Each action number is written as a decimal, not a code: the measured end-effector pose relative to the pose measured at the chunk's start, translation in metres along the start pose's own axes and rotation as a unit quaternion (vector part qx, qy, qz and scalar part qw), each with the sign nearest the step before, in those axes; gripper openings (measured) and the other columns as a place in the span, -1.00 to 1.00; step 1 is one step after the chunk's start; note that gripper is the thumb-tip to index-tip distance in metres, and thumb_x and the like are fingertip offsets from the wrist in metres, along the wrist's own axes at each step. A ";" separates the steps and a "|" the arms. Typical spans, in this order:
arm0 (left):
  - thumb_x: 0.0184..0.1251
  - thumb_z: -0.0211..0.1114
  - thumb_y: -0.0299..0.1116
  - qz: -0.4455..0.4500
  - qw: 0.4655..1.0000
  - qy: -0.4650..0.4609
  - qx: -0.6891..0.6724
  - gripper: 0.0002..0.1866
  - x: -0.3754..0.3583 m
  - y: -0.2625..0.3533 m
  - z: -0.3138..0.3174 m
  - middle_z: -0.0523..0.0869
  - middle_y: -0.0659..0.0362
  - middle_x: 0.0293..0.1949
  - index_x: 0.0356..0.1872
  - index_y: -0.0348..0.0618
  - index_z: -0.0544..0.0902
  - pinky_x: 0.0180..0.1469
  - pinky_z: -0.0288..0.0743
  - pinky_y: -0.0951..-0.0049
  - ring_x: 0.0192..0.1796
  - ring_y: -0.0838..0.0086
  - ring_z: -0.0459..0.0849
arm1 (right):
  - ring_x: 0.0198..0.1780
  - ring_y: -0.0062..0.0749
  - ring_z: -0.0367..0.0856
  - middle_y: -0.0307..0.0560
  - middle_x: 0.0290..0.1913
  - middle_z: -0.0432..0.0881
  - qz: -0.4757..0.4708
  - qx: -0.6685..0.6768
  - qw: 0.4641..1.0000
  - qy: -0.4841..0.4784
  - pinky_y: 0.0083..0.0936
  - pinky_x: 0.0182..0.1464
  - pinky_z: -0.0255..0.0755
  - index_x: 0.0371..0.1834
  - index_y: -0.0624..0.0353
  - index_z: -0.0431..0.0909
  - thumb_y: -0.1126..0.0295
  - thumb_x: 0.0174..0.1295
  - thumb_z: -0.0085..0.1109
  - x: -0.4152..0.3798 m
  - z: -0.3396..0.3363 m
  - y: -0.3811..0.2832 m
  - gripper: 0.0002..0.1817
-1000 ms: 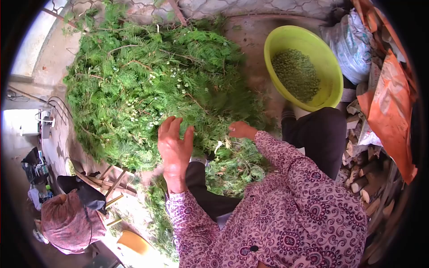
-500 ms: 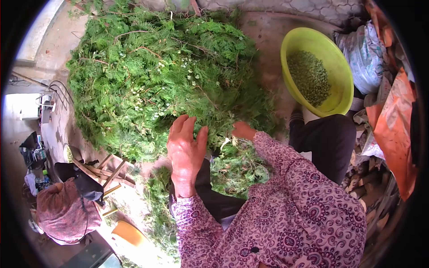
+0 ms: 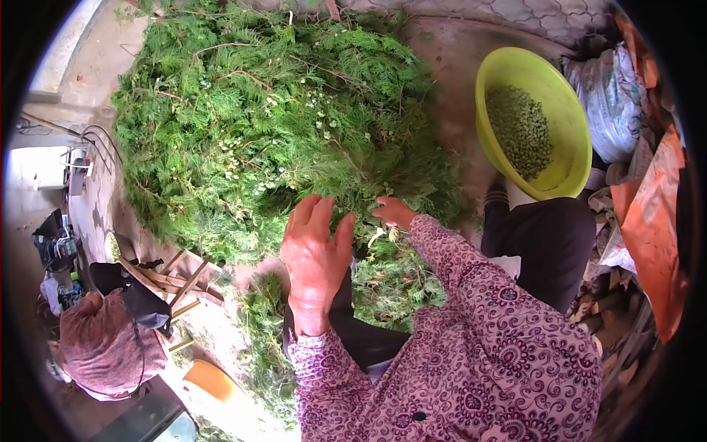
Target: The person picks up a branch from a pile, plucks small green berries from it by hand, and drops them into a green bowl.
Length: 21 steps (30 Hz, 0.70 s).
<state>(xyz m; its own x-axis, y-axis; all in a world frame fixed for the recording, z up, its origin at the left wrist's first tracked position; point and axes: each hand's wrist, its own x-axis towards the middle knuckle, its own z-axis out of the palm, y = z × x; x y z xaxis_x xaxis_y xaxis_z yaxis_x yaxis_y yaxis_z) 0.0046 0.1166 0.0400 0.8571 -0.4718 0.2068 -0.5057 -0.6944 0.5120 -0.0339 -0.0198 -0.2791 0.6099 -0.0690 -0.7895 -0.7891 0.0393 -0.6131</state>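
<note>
Feathery green branches (image 3: 280,125), round plastic basin (image 3: 571,118)

Only one view is given, taken from a camera worn on the head and turned forward and steeply down. The scene is bent by a fisheye lens, and dark round corners are seen. The left hand (image 3: 317,258) and right hand (image 3: 394,212) are seen very near, the pile of green branches (image 3: 272,125) just beyond them, the yellow-green basin (image 3: 571,129) at the upper right
</note>
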 end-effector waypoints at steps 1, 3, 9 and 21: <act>0.00 0.29 -0.44 -0.002 1.000 -0.003 -0.001 -0.73 0.000 0.001 0.000 0.57 -0.07 -0.18 -0.24 -0.34 0.54 -0.17 0.47 0.32 -0.18 0.12 0.59 | -0.49 -0.57 0.39 -0.11 -0.17 0.50 -0.005 0.005 1.000 0.002 -0.58 -0.39 0.41 0.14 0.26 0.31 0.37 0.05 0.17 0.006 0.001 0.006 -0.45; 0.00 0.29 -0.45 -0.003 1.000 -0.004 -0.003 -0.73 0.000 0.002 0.001 0.57 -0.07 -0.18 -0.24 -0.34 0.54 -0.18 0.47 0.33 -0.19 0.12 0.59 | -0.51 -0.61 0.38 -0.15 -0.29 0.49 -0.001 0.112 0.991 -0.071 -0.63 -0.44 0.37 0.07 0.29 0.35 0.39 0.07 0.16 0.002 -0.013 0.015 -0.53; -0.01 0.29 -0.45 0.034 0.999 -0.005 -0.007 -0.73 0.000 0.004 0.002 0.57 -0.07 -0.21 -0.25 -0.33 0.54 -0.21 0.47 0.34 -0.22 0.13 0.59 | -0.59 -0.63 0.31 -0.24 -0.55 0.38 -0.016 0.155 0.969 -0.192 -0.66 -0.55 0.23 -0.15 0.35 0.43 0.48 0.15 0.06 -0.071 -0.041 0.015 -0.77; -0.06 0.32 -0.43 0.048 0.991 -0.027 -0.121 -0.75 0.008 0.024 0.020 0.59 -0.04 -0.30 -0.31 -0.30 0.56 -0.31 0.47 0.31 -0.31 0.10 0.59 | -0.54 -0.70 0.45 -0.32 -0.48 0.54 -0.143 0.110 0.968 -0.173 -0.72 -0.47 0.35 -0.37 0.20 0.54 0.27 0.15 0.11 -0.186 -0.089 -0.048 -0.80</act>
<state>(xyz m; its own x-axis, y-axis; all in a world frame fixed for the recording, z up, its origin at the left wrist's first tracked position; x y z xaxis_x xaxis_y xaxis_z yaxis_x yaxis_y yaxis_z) -0.0028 0.0857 0.0376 0.7957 -0.5633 0.2225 -0.5414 -0.4968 0.6783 -0.1156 -0.0973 -0.1001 0.8194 0.2283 -0.5258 -0.5726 0.2826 -0.7696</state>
